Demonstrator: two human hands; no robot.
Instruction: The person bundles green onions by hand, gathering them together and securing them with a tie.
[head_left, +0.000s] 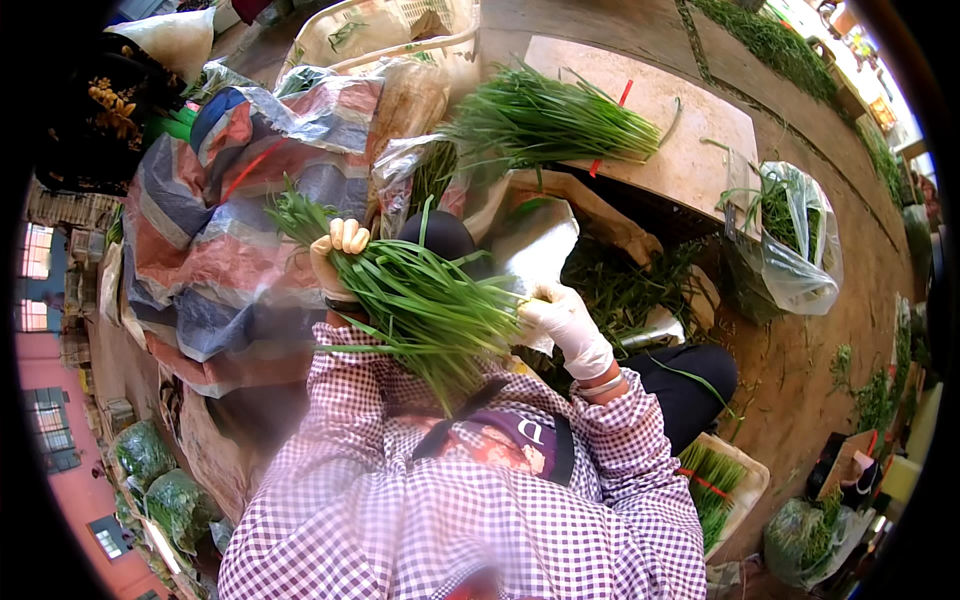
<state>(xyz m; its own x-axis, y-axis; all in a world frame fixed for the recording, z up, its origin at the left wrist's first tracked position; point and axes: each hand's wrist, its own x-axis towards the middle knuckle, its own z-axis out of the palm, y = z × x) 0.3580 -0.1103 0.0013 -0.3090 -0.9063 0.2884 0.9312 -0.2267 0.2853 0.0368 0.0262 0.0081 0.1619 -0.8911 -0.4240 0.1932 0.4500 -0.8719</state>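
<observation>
A loose bunch of garlic chives (427, 300) lies across my lap, its leaf tips towards the left. My left hand (337, 255), in a pale glove, is closed around the leafy part. At the pale stem ends, my right hand (566, 326), in a white glove, pinches with thumb and fingers; the exact grip is partly hidden. Another bunch of chives (555, 120) rests on a pale board (690, 150) ahead of me, with a red tie (626, 93) showing by its stems.
A striped woven plastic sheet (247, 247) covers a heap at left. Beyond it stands a cream plastic basket (382, 49). Leaf scraps (637, 277) fill an open sack below the board. A clear bag of greens (799, 232) hangs at its right end. Tied chives (709, 480) sit in a crate behind right.
</observation>
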